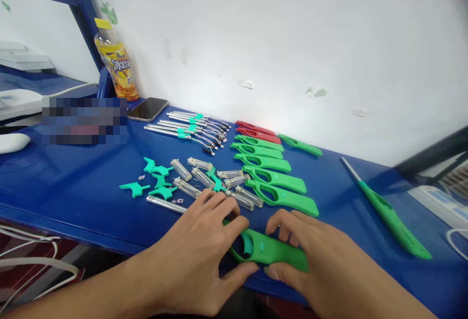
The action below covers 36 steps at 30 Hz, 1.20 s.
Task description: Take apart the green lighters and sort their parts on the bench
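At the table's front edge lies a green long-nosed lighter (276, 252) with a silver barrel (166, 204) pointing left. My left hand (206, 241) is closed over its front part, thumb beside the trigger opening and fingers across the top. My right hand (310, 246) grips the rear of the green handle between thumb and fingers. A teal trigger shows inside the opening. Just beyond my left hand lie several clear fuel tanks (186, 187) and teal triggers (133, 189). Several green handle shells (281, 197) rest beyond my hands.
Silver barrels with wires (175, 126) lie at the back, beside red shells (258, 135). A lighter with a barrel (391, 216) lies at right, near a white power strip (438, 207). A phone (148, 108) and drink bottle (116, 63) are back left. A wall stands behind.
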### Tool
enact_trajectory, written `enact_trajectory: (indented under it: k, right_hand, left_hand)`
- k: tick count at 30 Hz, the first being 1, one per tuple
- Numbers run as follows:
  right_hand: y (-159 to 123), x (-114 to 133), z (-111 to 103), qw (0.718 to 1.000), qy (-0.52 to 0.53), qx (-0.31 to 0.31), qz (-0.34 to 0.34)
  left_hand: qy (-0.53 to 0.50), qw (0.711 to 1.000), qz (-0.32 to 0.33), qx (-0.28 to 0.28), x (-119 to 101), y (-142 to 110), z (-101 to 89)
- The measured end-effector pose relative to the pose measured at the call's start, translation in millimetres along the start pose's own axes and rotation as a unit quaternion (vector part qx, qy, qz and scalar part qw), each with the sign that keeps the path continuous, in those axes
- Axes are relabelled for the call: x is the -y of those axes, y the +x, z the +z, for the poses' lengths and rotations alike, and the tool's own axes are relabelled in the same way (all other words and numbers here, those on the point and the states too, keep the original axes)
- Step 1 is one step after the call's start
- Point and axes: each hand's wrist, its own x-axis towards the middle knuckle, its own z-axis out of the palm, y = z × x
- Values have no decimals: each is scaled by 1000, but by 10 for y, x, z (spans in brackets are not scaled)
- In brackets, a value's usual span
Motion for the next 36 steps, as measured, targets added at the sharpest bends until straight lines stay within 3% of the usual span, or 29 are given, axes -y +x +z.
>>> enact_trajectory:
  k: [9,18,27,36]
  right_hand:
    - [47,139,-6,1000,-7,-2,21]
    - [75,50,19,1000,9,20,20]
    - [42,124,4,1000,8,-6,28]
    - [79,150,-39,998,18,16,54]
  left_hand:
    - [2,1000,-6,3,-9,-8,10]
    - [7,1000,-5,10,-2,2,19]
    - [18,1000,-1,20,21,19,21]
    - [22,999,3,27,-1,-3,-7]
